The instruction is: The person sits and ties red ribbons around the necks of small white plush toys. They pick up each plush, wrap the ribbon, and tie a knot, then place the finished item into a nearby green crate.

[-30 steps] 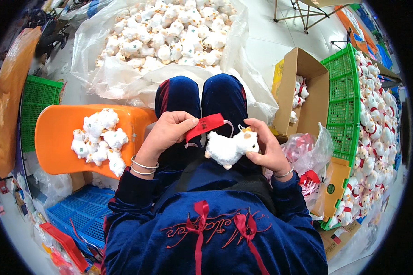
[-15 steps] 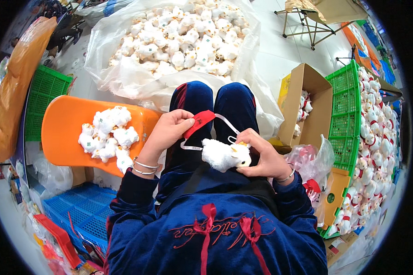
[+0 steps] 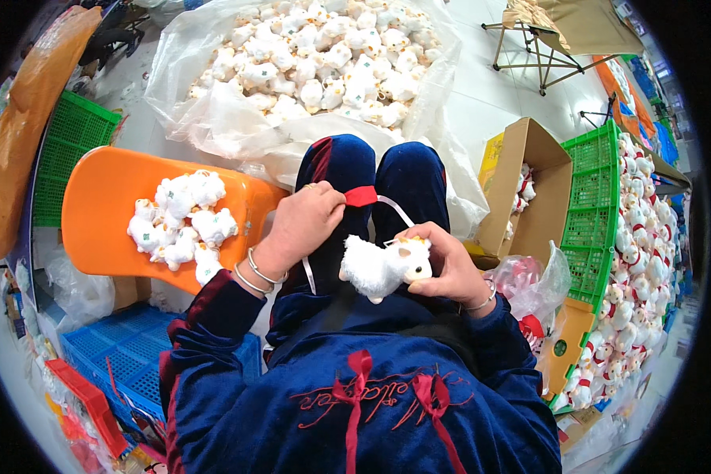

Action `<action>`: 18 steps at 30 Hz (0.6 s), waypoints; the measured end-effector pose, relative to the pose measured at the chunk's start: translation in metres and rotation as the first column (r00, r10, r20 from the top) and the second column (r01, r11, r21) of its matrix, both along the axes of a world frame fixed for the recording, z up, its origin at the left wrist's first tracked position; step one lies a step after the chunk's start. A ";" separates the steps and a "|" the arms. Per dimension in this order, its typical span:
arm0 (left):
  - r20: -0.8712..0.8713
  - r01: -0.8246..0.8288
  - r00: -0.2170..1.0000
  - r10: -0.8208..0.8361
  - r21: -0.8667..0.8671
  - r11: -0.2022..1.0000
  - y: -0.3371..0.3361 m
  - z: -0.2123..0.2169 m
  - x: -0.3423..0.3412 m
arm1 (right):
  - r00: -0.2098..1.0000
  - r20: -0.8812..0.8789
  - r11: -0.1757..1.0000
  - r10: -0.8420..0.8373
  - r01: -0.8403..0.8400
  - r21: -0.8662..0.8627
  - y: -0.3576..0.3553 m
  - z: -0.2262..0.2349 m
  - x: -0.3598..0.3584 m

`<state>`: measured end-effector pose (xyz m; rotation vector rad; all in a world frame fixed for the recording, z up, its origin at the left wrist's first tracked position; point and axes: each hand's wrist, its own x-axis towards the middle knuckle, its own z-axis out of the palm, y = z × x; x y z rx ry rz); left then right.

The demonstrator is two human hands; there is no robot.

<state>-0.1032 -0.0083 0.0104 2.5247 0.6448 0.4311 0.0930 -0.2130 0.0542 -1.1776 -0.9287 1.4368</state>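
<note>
Over my lap, my right hand [image 3: 449,265] grips a small white plush sheep [image 3: 383,267] by its head, the face turned right. My left hand [image 3: 306,220] pinches a red fabric piece [image 3: 361,196] with white ribbon ties. One ribbon [image 3: 395,208] curves from the red piece down toward the fingers of my right hand. The other tie [image 3: 308,275] hangs below my left hand. The red piece is held above the sheep, apart from its body; part of it is hidden behind my left fingers.
An orange stool [image 3: 95,213] at left bears several plush sheep [image 3: 183,221]. Ahead lies a clear plastic sheet [image 3: 174,103] heaped with more. At right stand a cardboard box [image 3: 545,182], a plastic bag [image 3: 541,280] and a green crate [image 3: 592,213] beside many sheep with red neckwear. A blue crate [image 3: 126,355] sits lower left.
My left hand has turned over, and the red piece has shifted right, its strip now lying more level. The sheep has turned a little, showing its side and face more plainly.
</note>
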 end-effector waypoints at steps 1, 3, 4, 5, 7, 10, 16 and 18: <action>0.017 -0.009 1.000 0.010 -0.042 0.999 0.001 0.006 0.003 | 0.996 -0.077 0.999 -0.033 0.031 -0.031 0.000 0.000 0.001; 0.071 -0.005 0.997 0.011 -0.077 0.997 -0.001 0.026 0.005 | 0.996 -0.070 0.998 -0.062 0.061 -0.019 0.002 -0.003 0.002; 0.117 0.014 0.993 -0.005 -0.075 0.997 -0.005 0.036 0.006 | 0.995 -0.067 0.997 -0.075 0.075 -0.012 0.003 -0.003 0.001; 0.158 0.030 0.987 -0.018 -0.070 0.997 -0.011 0.047 0.007 | 0.997 -0.035 0.998 -0.063 0.062 -0.014 0.004 -0.001 -0.001; 0.137 0.116 0.984 -0.112 -0.021 0.993 -0.024 0.061 0.008 | 0.998 0.037 0.997 -0.060 0.057 0.059 0.005 -0.003 -0.006; -0.018 0.238 0.971 -0.238 -0.011 0.971 -0.037 0.068 0.007 | 0.967 0.245 0.985 -0.061 0.019 0.169 0.010 -0.001 -0.009; 0.130 0.265 0.960 -0.247 -0.140 0.954 -0.040 0.069 -0.008 | 0.870 0.484 0.973 -0.098 -0.019 0.231 0.018 0.002 -0.009; 0.131 0.349 0.935 -0.328 -0.200 0.915 -0.035 0.068 -0.010 | 0.822 0.551 0.968 -0.143 0.000 0.251 0.021 -0.003 -0.011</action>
